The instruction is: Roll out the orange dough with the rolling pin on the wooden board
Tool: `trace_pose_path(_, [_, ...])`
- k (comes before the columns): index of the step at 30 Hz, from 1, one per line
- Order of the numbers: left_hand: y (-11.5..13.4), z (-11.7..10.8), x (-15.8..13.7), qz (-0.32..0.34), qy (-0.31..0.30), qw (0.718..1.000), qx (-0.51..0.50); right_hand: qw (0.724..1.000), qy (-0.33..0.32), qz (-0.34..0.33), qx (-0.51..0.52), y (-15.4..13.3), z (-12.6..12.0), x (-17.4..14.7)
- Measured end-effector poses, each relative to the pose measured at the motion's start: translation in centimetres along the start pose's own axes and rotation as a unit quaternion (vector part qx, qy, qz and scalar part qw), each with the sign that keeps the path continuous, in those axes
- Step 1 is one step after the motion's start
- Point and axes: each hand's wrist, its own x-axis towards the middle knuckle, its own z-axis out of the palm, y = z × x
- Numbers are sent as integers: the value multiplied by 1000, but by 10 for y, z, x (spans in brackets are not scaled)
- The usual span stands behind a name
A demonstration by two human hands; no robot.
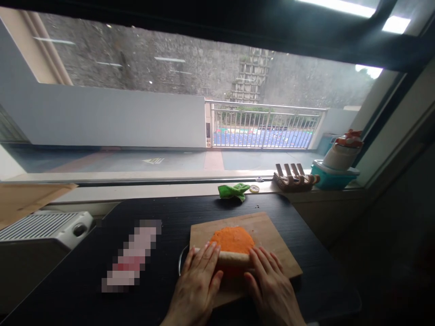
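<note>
"While your left hand (pixel 199 283) and right hand (pixel 272 283) rest near opposite ends of a pale rolling pin (pixel 234 258), how does the dough (pixel 234 239) look?"

"Bright orange, flattened, slightly rough, its far edge rounded. It lies on your wooden board (pixel 280 256), partly beneath the pin; your fingers lie extended across the pin."

Bright window (pixel 136 113), dim tabletop (pixel 163 271)
</note>
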Motion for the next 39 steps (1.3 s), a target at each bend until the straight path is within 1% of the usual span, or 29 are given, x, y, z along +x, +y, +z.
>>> trace_pose_path(4, [-2,7,57,-88,-40,995,-16,989,-84,123,-6,8,14,65])
trace_pose_path(6, [-2,7,78,-125,-45,991,-19,981,-117,157,-8,11,18,89])
trace_pose_path(7, [-1,6,81,-131,-48,990,-23,979,-127,162,-8,11,18,93])
trace_pose_path(8, [-1,5,78,-129,-50,990,-27,978,-132,160,-9,10,17,91])
trace_pose_path(10, [1,1,58,-104,-50,993,-36,984,-121,131,-14,7,11,70])
trace_pose_path(14, [3,-4,-3,-31,-25,999,-34,998,-46,20,-32,-4,-3,7])
trace_pose_path(16, [2,-4,-15,-14,-19,999,-25,999,-26,0,-40,-6,-5,-5])
trace_pose_path(18, [1,-2,-6,-35,-25,999,-20,998,-35,19,-45,-6,-2,6])
trace_pose_path(21, [-3,-1,36,-101,-50,993,-22,992,-80,87,-39,0,12,52])
trace_pose_path(23, [-6,-3,62,-129,-68,989,-25,986,-105,123,-31,3,19,81])
trace_pose_path(25, [-7,-8,74,-136,-78,987,-32,984,-113,135,-25,3,21,93])
trace_pose_path(27, [-6,-14,65,-122,-85,988,-44,987,-103,125,-16,0,16,81])
trace_pose_path(29, [-2,-18,41,-92,-85,991,-56,992,-82,93,-4,-5,6,51])
trace_pose_path(32, [5,-21,-1,-26,-73,995,-62,999,-35,23,3,-10,-8,2])
trace_pose_path(34, [7,-21,-14,-4,-67,996,-57,1000,-16,-1,1,-11,-12,-12])
trace_pose_path(36, [6,-17,-6,-21,-74,996,-53,999,-28,18,-1,-10,-10,-4])
trace_pose_path(37, [5,-14,5,-41,-80,995,-51,998,-44,40,-1,-8,-8,7])
trace_pose_path(39, [2,-6,36,-87,-92,991,-46,993,-83,89,-4,-2,-1,39])
